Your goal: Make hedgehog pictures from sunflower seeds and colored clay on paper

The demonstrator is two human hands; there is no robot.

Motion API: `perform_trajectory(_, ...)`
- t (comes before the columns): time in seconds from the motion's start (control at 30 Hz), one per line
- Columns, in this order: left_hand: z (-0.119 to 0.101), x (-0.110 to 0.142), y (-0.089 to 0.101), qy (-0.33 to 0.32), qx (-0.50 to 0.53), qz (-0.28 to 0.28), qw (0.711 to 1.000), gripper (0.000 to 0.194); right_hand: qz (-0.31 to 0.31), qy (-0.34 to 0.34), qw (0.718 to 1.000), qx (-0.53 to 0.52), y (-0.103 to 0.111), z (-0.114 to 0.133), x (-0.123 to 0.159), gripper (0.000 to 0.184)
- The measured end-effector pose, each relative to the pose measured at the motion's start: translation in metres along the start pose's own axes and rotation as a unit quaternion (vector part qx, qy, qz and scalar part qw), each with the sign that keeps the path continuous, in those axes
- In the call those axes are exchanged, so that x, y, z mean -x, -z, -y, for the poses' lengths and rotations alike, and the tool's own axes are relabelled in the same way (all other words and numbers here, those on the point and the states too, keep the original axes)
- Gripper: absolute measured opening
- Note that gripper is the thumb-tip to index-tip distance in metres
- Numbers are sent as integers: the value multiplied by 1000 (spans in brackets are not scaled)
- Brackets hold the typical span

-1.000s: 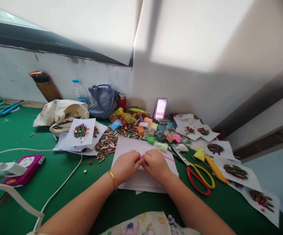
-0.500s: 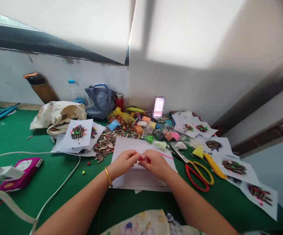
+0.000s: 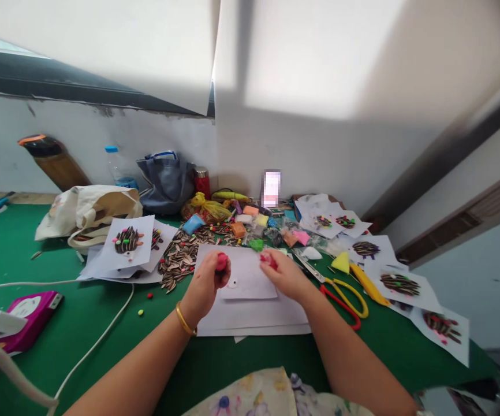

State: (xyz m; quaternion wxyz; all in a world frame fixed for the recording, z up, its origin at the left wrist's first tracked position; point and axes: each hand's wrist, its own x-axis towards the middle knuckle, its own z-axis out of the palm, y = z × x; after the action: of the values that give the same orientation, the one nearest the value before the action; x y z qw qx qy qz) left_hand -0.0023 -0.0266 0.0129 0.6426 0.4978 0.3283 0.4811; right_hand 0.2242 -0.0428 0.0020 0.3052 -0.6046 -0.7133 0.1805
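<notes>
My left hand [image 3: 206, 283], with a gold bangle at its wrist, is closed on a red lump of modelling clay [image 3: 221, 261]. My right hand [image 3: 283, 276] pinches a second red piece, which seems to be a clay packet [image 3: 268, 260] in clear plastic. Both hands hover apart over a small white paper sheet [image 3: 254, 290], which bears a little white shape with a dark dot [image 3: 233, 283] near its left side. Larger white sheets [image 3: 258, 318] lie underneath. Just beyond my right hand is a green clay packet [image 3: 256, 245].
Sunflower seeds [image 3: 178, 260] are heaped left of the paper, beside finished seed pictures [image 3: 129, 240]. Coloured clay packets [image 3: 239, 230] cluster behind. On the right lie scissors [image 3: 340, 294], a yellow cutter [image 3: 366, 283] and more seed pictures [image 3: 399, 284]. A white cable [image 3: 98, 346] crosses the green table.
My hands were together over the paper and have moved apart, the red clay now showing in each. The small sheet's dotted white shape has come into sight. The view has shifted slightly right.
</notes>
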Motion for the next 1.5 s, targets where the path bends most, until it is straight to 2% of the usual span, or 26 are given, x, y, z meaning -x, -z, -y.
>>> perform_trajectory(0.07, -1, -2, -2, 60, 54, -5, 997, 28, -58, -48, 991, 109, 24, -15, -2, 30)
perform_trajectory(0.1, -1, -3, -3, 79, 65, 0, 995, 26, -90, -92, 976, 174, 37, -25, -3, 32)
perform_trajectory(0.17, 0, -2, -4, 97, 69, 27, 993, 21, -130, -194, 929, 288, 62, -46, -3, 31)
perform_trajectory(0.23, 2, -1, -3, 100, 67, 61, 991, 30, -118, -254, 893, 352, 82, -67, -1, 27)
perform_trajectory(0.27, 3, 0, -3, 102, 67, 72, 990, 34, -104, -271, 886, 361, 88, -76, 0, 28)
perform_trajectory(0.33, 5, 2, -2, 109, 63, 79, 989, 36, -82, -270, 890, 358, 92, -87, 3, 31)
perform_trajectory(0.43, 6, 4, -1, 113, 32, 74, 990, 38, -159, -214, 905, 333, 82, -78, 3, 40)
perform_trajectory(0.5, 4, 5, -2, 102, 9, 72, 992, 38, -178, -121, 941, 261, 68, -54, 2, 41)
perform_trajectory(0.57, 3, 6, -4, 87, -16, 73, 993, 37, -134, 14, 982, 135, 51, -22, 2, 37)
perform_trajectory(0.6, 3, 6, -4, 79, -29, 74, 994, 37, -99, 65, 990, 72, 42, -4, 3, 35)
perform_trajectory(0.7, 2, 7, -5, 60, -64, 83, 993, 36, 1, 134, 989, -56, 15, 40, 5, 43)
perform_trajectory(0.77, 4, 7, -5, 44, -86, 85, 992, 37, 41, 165, 979, -110, -1, 56, 6, 44)
perform_trajectory(0.83, 5, 6, -4, 31, -115, 92, 989, 38, 21, 149, 978, -145, -12, 60, 6, 35)
perform_trajectory(0.93, 7, 3, 1, 12, -187, 99, 977, 45, -31, 122, 977, -171, -22, 53, 4, 23)
perform_trajectory(1.03, 9, 1, 8, -39, -311, 46, 949, 39, -59, 116, 976, -175, -26, 46, 5, 18)
perform_trajectory(1.1, 11, 0, 10, -68, -331, 10, 941, 36, -52, 117, 979, -159, -27, 44, 8, 16)
perform_trajectory(1.17, 13, 1, 9, -81, -302, 34, 949, 45, -38, 120, 984, -125, -29, 45, 9, 14)
perform_trajectory(1.23, 17, 2, 8, -94, -312, 62, 944, 40, -26, 111, 989, -89, -31, 46, 10, 15)
perform_trajectory(1.3, 18, 2, 8, -110, -351, 62, 928, 33, -3, 90, 992, -83, -31, 47, 9, 16)
perform_trajectory(1.43, 14, 0, 11, -153, -418, 39, 894, 27, 56, 58, 979, -188, -32, 49, 6, 19)
perform_trajectory(1.5, 10, -1, 12, -173, -446, 22, 878, 24, 63, 29, 965, -251, -32, 50, 5, 19)
